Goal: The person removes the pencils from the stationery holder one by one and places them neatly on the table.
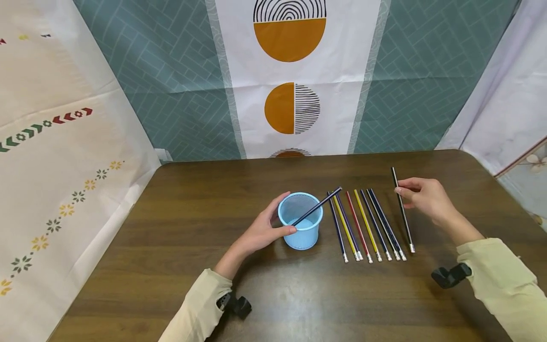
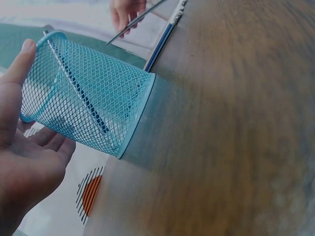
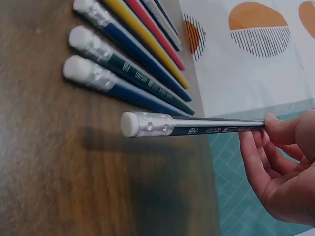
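My left hand (image 1: pixel 266 227) grips a light blue mesh pencil cup (image 1: pixel 301 239) by its left side, thumb near the rim. Inside the cup one dark pencil (image 1: pixel 317 207) leans to the right, its upper end sticking out past the rim. My right hand (image 1: pixel 429 197) pinches a dark pencil (image 1: pixel 403 213) with a white eraser, between thumb and fingertips. In the right wrist view this pencil (image 3: pixel 206 127) is held above the table, eraser end toward the camera. Left of that hand lies a row of several pencils (image 1: pixel 361 227), blue, yellow, red and dark, erasers toward me.
The brown wooden table (image 1: pixel 179 237) carries the cup and the pencils. A patterned cloth (image 1: pixel 179 85) hangs behind its far edge. Pale cloths hang at the left (image 1: pixel 85 156) and right (image 1: pixel 508 95) sides.
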A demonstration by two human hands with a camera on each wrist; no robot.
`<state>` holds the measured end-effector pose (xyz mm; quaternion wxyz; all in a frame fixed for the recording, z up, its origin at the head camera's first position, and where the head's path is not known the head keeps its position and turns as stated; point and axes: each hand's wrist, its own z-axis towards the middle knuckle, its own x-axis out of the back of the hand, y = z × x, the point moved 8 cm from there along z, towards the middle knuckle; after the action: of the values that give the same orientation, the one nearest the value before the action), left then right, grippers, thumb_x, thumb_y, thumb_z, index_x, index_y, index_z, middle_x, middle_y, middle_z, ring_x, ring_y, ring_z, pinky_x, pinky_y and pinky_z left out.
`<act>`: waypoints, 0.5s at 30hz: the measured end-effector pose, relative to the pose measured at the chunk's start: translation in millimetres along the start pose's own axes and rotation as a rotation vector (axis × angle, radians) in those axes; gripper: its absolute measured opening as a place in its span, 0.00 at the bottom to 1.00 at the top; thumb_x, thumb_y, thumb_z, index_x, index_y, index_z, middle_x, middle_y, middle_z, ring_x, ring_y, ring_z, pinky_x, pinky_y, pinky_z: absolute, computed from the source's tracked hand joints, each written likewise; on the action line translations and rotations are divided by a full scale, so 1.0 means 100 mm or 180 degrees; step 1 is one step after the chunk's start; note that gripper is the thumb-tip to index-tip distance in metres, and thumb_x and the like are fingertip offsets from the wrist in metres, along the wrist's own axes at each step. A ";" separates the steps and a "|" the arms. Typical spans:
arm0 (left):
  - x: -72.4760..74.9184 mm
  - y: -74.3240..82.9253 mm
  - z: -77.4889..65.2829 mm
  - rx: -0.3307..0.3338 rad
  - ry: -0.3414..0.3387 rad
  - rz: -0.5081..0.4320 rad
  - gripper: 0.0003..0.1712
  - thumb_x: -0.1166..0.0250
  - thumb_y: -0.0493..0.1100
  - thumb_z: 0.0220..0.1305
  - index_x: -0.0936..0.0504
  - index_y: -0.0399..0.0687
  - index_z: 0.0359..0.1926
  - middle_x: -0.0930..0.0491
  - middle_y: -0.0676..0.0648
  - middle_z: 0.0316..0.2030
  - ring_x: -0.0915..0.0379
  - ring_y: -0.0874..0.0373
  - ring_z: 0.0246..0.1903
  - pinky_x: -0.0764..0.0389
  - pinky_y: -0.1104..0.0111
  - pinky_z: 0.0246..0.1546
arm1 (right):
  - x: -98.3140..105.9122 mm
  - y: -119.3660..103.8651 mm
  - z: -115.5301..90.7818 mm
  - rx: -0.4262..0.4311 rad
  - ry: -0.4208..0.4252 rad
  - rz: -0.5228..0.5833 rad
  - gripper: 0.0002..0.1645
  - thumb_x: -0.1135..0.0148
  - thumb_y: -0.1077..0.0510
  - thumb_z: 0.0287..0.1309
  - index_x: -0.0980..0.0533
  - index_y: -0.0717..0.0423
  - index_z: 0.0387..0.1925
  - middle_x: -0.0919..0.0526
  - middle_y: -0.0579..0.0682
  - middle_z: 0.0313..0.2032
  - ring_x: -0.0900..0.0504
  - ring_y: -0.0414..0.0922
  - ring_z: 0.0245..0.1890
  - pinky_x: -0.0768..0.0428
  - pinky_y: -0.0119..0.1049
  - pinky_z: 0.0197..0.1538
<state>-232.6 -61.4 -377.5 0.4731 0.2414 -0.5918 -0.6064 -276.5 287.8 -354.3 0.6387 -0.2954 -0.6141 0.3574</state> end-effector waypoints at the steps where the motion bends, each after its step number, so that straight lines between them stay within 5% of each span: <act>1: 0.00 0.00 0.00 -0.0003 0.0005 0.0003 0.51 0.28 0.48 0.57 0.47 0.44 0.74 0.37 0.42 0.66 0.39 0.47 0.65 0.36 0.52 0.62 | 0.00 0.02 0.00 -0.0011 -0.0014 -0.0009 0.24 0.44 0.61 0.68 0.30 0.81 0.54 0.27 0.77 0.52 0.23 0.26 0.30 0.17 0.36 0.33; 15: -0.01 0.01 -0.01 -0.0035 -0.0002 -0.0098 0.51 0.27 0.49 0.56 0.46 0.44 0.74 0.37 0.41 0.66 0.39 0.46 0.64 0.36 0.53 0.62 | 0.00 0.24 -0.09 -0.0206 -0.0323 -0.0149 0.27 0.46 0.59 0.69 0.32 0.81 0.56 0.27 0.76 0.52 0.17 0.46 0.37 0.17 0.40 0.36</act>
<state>-231.0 -60.9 -376.8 0.4648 0.2477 -0.5848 -0.6170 -269.4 302.2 -374.0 0.6050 -0.2829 -0.6637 0.3368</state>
